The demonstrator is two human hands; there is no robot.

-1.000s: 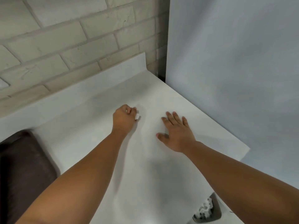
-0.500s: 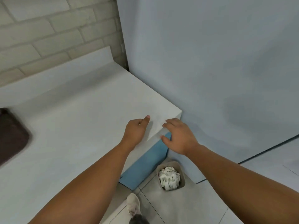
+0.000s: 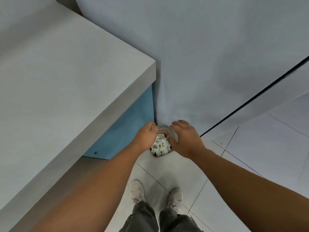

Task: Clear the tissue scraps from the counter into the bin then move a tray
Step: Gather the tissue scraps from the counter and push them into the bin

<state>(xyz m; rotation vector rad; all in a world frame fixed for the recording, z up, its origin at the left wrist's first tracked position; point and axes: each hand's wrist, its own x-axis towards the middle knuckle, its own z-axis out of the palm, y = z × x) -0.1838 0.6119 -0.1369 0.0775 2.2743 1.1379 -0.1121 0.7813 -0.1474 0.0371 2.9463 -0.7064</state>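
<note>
The left hand (image 3: pixel 146 137) is held at 9 o'clock of the floor bin (image 3: pixel 163 129). Its fingers are curled round a small white tissue scrap (image 3: pixel 152 126), apparently to be dropped inside. The right hand (image 3: pixel 184 139), at 3 o'clock, is loosely spread and empty, probably as a guard. No tray is seen.

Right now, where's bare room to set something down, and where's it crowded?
Free: the counter top, bare from its corner leftward; the floor tiles right of the bin, out to the wall. Crowded: the bin's mouth, heaped with tissue scraps, left hand gripping a scrap and right hand open above it.
</note>
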